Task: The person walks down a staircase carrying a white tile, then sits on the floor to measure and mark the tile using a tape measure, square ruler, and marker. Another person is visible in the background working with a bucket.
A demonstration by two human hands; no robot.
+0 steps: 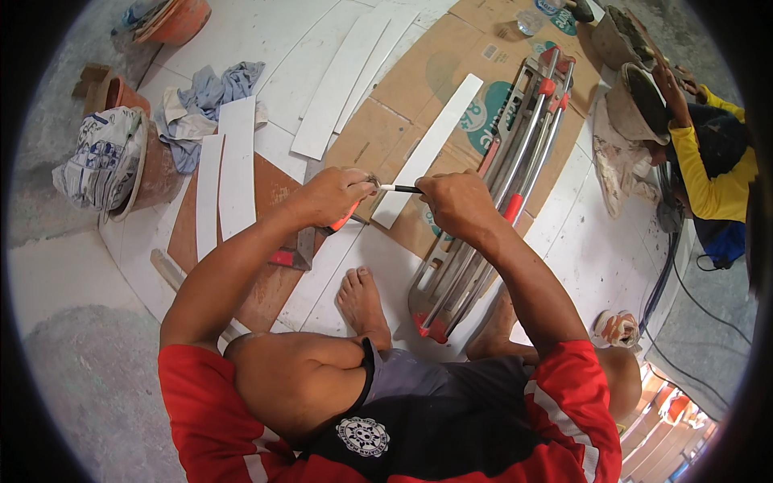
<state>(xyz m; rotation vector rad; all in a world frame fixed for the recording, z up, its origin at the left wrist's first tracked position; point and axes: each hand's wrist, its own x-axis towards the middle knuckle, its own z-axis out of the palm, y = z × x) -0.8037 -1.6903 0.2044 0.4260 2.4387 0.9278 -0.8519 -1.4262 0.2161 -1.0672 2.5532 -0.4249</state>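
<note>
A slim black pen with a white end (398, 188) spans the gap between my two hands. My right hand (457, 203) grips its black part. My left hand (334, 196) is closed, its fingertips pinching the white end. Under the left palm shows an orange and black object (341, 220), mostly hidden; whether that hand holds it too, I cannot tell. Just beyond the hands, a narrow white tile strip (431, 149) lies on flattened cardboard (390, 121). Right of it rests a long manual tile cutter (503, 201) with metal rails and red fittings.
More white tile strips lie on a brown board (270, 173) at left and on the floor (342, 76) ahead. Buckets (157, 173) and rags (213, 97) stand left. At right are a person in yellow sleeves (708, 173), mortar buckets (636, 109) and cables (672, 274).
</note>
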